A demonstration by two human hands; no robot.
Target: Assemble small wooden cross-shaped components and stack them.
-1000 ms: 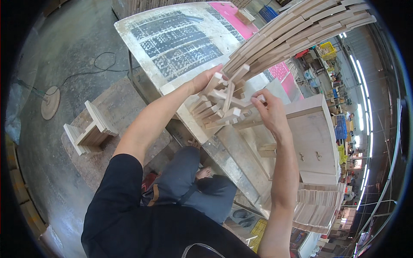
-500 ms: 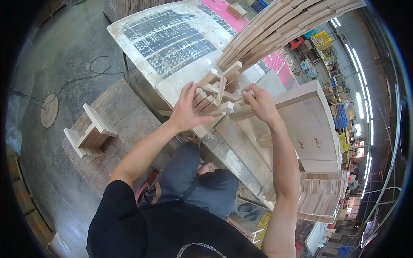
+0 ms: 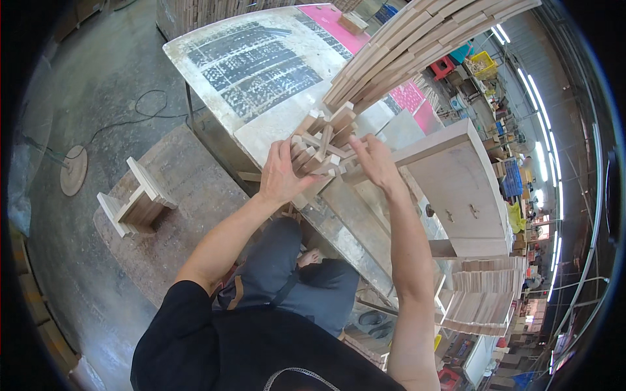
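A cluster of short pale wooden pieces [image 3: 323,144] stands in a loose bunch on the worktable, some crossing or leaning over others. My left hand [image 3: 282,174] is curved round the near left side of the bunch, its fingers along one side and the thumb against the near ends. On the other side, my right hand [image 3: 373,160] presses its thumb and bent fingers against the pieces. Its fingertips are partly hidden. Just behind the bunch rises a tall, leaning stack of long wooden strips [image 3: 417,55].
The light worktable [image 3: 261,127] has dark, worn patches. At right stands a pale wooden box-like fixture [image 3: 460,189], with stacked wood slats [image 3: 479,296] below it. A lower board [image 3: 189,176] on the left carries stacked wooden parts [image 3: 147,202]. A round fan base [image 3: 74,171] and its cable lie on the floor.
My right hand has moved left and in against the wooden pieces, which sit closer together. My left hand stays round their near side. The view has shifted slightly.
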